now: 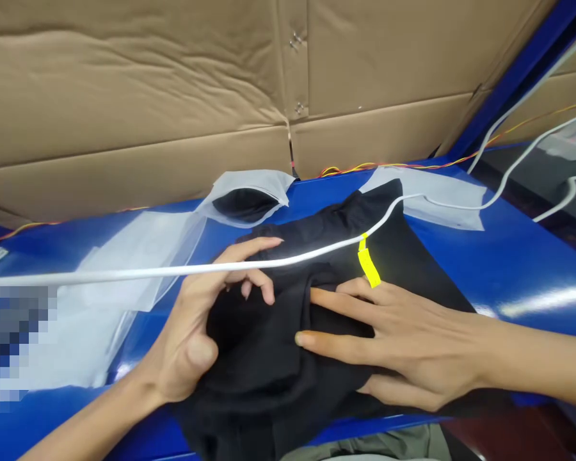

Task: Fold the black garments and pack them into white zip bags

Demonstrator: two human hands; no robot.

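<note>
On the blue bench (509, 269), the black garment (269, 378) ran lengthwise from near edge to far; left hand (192, 339) gripped its fold with curled fingers, right hand (413, 346) lay flat, fingers spread.

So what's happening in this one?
A person is working a black garment on a blue table. The left hand grips a fold of it; the right hand lies flat on the cloth. A white cable with a yellow tag runs across the garment, and clear bags lie behind.
</note>
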